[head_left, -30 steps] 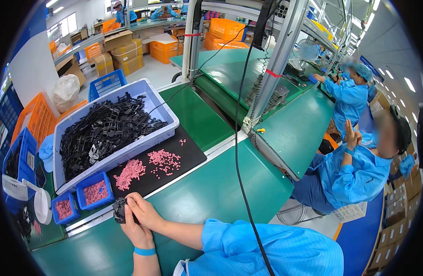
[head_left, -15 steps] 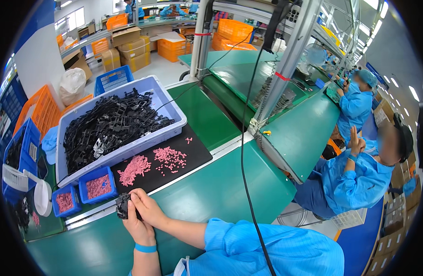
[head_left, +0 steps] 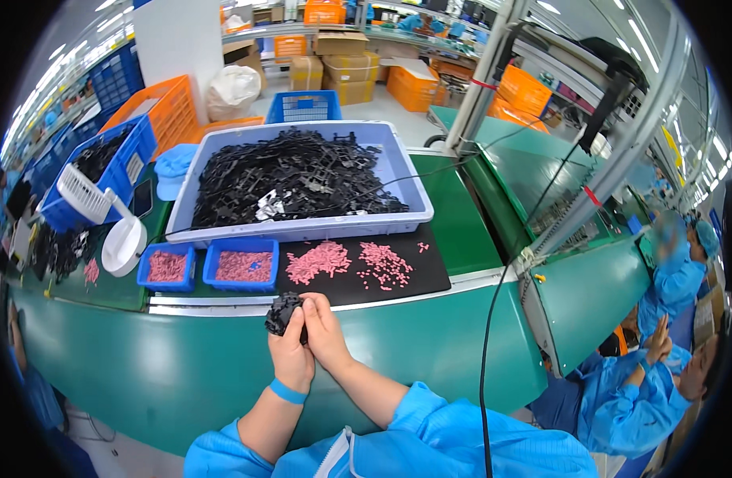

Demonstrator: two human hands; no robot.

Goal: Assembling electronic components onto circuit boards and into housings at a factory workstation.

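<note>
My left hand [head_left: 291, 354], with a blue band at its wrist, is closed around a small bunch of black plastic parts [head_left: 281, 313]. Against its right side, my right hand [head_left: 327, 333] has its fingers bent at the edge of the same bunch; the fingertips are partly hidden. Both hands are above the green worktop, close to the front edge of a black mat [head_left: 424, 279]. On that mat lie two loose heaps of small pink pieces [head_left: 318, 262]. Left of them, two small blue bins [head_left: 240, 286] hold more pink pieces.
A large pale-blue tub [head_left: 302, 233] heaped with black plastic parts stands behind the mat. To its left are a white round-headed lamp [head_left: 125, 245], a phone [head_left: 143, 198] and a blue cap [head_left: 175, 169]. A black cable [head_left: 484, 374] hangs at right; co-workers sit beyond it.
My view has swung left, so the bench appears farther right. Both hands stay together on the black parts. The seated co-worker's hands at right remain raised.
</note>
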